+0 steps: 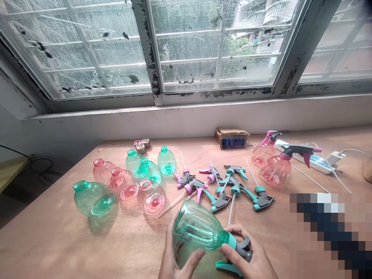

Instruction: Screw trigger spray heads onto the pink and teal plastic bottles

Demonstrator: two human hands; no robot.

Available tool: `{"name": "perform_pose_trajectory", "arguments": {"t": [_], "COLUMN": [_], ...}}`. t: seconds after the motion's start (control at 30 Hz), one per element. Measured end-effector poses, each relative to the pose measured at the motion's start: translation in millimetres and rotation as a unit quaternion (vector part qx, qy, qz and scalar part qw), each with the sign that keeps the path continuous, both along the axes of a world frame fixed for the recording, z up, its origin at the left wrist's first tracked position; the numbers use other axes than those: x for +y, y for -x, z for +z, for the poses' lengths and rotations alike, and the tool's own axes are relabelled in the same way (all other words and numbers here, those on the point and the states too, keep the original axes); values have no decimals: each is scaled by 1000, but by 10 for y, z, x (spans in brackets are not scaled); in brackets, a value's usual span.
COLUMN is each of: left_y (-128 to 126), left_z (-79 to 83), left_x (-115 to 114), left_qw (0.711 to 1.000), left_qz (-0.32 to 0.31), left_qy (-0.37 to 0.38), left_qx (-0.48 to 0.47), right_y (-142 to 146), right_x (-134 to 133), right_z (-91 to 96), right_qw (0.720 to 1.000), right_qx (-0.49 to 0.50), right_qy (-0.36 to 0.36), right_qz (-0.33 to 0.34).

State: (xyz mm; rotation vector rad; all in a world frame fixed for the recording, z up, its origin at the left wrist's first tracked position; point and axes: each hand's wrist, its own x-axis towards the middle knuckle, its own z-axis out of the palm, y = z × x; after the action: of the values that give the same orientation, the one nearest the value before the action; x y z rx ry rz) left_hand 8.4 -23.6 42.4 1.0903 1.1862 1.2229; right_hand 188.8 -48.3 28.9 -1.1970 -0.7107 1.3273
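Observation:
My left hand (pixel 174 257) cradles the body of a clear green plastic spray bottle (pixel 197 228) from below. My right hand (pixel 244 257) grips the teal and grey trigger head (pixel 242 248) at the bottle's neck, its dip tube hidden inside the bottle. Just ahead of my hands lie several loose trigger heads (pixel 223 190) in pink and teal with long clear tubes. To the left stand several empty, headless green and pink bottles (pixel 123 185), most lying on their sides.
The wooden tabletop (pixel 58 228) ends at a white window ledge (pixel 186 120). At the back stand a cardboard box (pixel 231 138), small square parts (pixel 141 145), and assembled pink spray bottles (pixel 274 168). A power strip (pixel 314 162) lies back right. A pixelated patch (pixel 328 232) covers the lower right.

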Motion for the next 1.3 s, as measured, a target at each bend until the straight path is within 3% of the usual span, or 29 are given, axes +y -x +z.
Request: {"name": "perform_pose_trajectory", "arguments": {"t": [0.53,1.3], "left_y": [-8,-10], "left_z": [-40,55], "left_x": [1,-8], "left_qw": [1000,1000], "left_qz": [12,6], "left_qy": [5,5], "left_qx": [6,16], "right_y": [-1,-27], "right_x": [2,-13], "right_z": [16,-34], "right_qw": [999,1000], "right_qx": [-44,-25], "right_qy": [-24,-5], "right_qz": [-19,-5]}}
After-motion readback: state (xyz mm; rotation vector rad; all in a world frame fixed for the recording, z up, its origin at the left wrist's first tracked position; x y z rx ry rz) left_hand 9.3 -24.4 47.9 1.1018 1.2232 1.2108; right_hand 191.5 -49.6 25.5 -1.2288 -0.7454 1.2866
